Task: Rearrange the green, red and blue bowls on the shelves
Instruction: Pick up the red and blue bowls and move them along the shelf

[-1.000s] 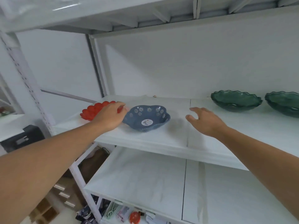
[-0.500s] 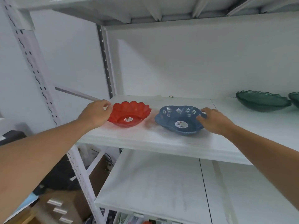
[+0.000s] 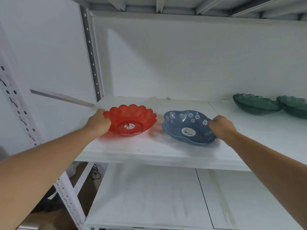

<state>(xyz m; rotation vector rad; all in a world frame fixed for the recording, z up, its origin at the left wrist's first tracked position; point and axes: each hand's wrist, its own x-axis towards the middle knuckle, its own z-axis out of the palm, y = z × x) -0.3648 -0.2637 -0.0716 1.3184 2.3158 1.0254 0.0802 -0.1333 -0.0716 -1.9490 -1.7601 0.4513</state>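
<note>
A red scalloped bowl [image 3: 132, 119] sits at the left of the upper white shelf [image 3: 149, 151], and my left hand [image 3: 98, 122] grips its left rim. Beside it to the right lies a blue bowl [image 3: 184, 125] with white flowers, slightly tilted. My right hand [image 3: 221, 127] is closed on the blue bowl's right rim. Two dark green bowls stand at the far right of the same shelf, the nearer green bowl [image 3: 255, 106] whole and the other green bowl [image 3: 293, 107] cut by the frame edge.
A lower white shelf [image 3: 157, 196] lies below with bare boards. Perforated white uprights [image 3: 20, 117] stand at the left, and a grey upright [image 3: 92, 57] at the back corner. The shelf above [image 3: 182, 5] hangs overhead. A white wall backs the shelf.
My left hand slid from atop the red bowl to its left rim and closed on it. My right hand reached left and took the blue bowl's right rim. The view shifted left.
</note>
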